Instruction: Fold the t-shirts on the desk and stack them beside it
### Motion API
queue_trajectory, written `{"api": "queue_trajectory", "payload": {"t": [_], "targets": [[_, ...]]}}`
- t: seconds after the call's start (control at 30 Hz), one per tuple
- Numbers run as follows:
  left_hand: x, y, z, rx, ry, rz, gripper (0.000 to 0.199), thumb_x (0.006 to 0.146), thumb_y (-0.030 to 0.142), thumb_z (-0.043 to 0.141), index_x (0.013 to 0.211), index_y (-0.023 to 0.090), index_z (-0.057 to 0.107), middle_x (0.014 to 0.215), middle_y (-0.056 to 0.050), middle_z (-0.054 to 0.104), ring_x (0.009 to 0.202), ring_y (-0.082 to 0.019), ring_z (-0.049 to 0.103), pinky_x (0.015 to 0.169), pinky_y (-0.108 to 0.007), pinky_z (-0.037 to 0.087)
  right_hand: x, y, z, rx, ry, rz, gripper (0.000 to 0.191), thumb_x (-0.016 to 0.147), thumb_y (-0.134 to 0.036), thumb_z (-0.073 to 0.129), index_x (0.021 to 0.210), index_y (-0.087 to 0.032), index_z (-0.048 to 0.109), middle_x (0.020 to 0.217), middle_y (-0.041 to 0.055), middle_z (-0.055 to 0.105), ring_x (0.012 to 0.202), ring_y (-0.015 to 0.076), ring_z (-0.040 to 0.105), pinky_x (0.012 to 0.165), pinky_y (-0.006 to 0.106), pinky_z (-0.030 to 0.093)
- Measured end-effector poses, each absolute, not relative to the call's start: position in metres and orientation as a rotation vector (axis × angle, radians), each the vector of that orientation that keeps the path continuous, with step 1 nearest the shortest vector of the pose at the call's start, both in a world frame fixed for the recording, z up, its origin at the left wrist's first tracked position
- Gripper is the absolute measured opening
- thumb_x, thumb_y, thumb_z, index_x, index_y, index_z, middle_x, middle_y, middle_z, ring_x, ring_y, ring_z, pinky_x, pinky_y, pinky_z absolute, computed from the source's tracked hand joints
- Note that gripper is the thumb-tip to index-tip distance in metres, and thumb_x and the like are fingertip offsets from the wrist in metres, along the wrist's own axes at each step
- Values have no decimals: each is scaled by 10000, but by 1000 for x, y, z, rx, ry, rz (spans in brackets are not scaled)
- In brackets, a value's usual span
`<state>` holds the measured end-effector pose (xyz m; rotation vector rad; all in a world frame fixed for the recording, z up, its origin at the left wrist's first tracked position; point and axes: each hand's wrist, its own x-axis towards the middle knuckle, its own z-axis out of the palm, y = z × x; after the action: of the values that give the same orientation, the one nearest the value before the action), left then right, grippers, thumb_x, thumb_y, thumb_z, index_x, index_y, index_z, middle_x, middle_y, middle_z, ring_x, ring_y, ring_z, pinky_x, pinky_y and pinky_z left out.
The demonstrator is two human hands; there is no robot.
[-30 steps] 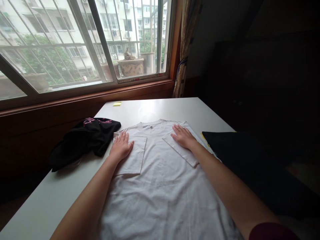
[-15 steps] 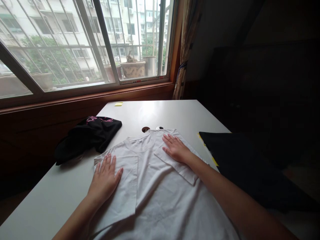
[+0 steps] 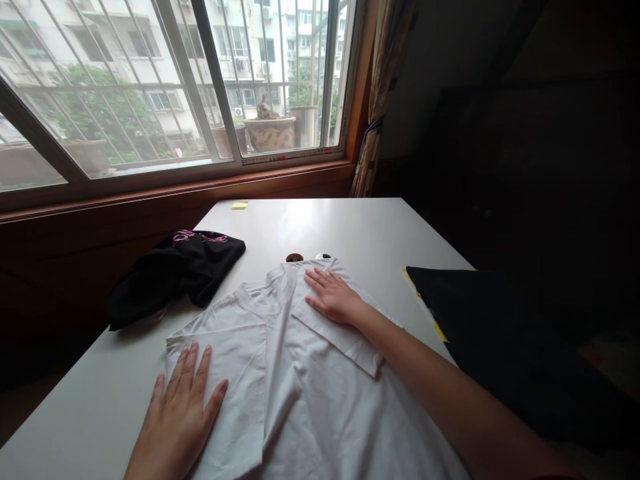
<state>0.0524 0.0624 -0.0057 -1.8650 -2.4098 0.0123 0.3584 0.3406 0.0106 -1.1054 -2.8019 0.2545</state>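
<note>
A white T-shirt point(image 3: 320, 393) lies spread on the white table, its collar toward the window and both sleeves folded inward over the front. My left hand point(image 3: 180, 407) rests flat on the folded left sleeve with its fingers apart. On the right sleeve, close to the shoulder, lies my right hand point(image 3: 333, 297), palm down and fingers stretched out. Wrinkles run down the shirt between the two hands. The lower hem is out of view.
Black clothing with pink lettering point(image 3: 200, 257) lies crumpled on the table point(image 3: 360, 230) at the left. Dark folded fabric point(image 3: 480, 320) with yellow beneath its edge lies at the right. A yellow note point(image 3: 239, 205) sticks near the far edge, below the barred window point(image 3: 270, 163).
My left hand has slid down and left, toward me, along the sleeve. My right hand and the shirt's collar have shifted left, and the left shoulder is pulled farther out.
</note>
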Motion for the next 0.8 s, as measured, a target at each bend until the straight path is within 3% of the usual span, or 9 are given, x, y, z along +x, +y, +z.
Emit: {"api": "queue_trajectory", "payload": {"t": [0.47,0.63,0.8], "targets": [[10,46,-9,-1828,-2492,29,801,926,597,261,1608,183,339,1697,-80,261,1587,-272,174,1261,-570,151,312,388,9,-992,-2849,308,720,1045,-634,280,1643,-232,264,1708,37,207,1581,249,158,1283,488,89],[9,58,-13,-1650,-2552,-63,832,947,602,183,1622,124,276,1714,-106,200,1595,-277,130,1254,-589,163,299,403,11,-974,-2837,311,721,1038,-634,300,1635,-230,287,1698,32,252,1573,238,195,1287,466,113],[14,62,-12,-1603,-2602,-119,802,966,588,184,1630,143,252,1714,-101,208,1598,-263,116,1258,-583,154,299,394,16,-977,-2778,216,628,1054,-516,347,1583,-184,400,1679,67,315,1553,243,253,1282,452,162]]}}
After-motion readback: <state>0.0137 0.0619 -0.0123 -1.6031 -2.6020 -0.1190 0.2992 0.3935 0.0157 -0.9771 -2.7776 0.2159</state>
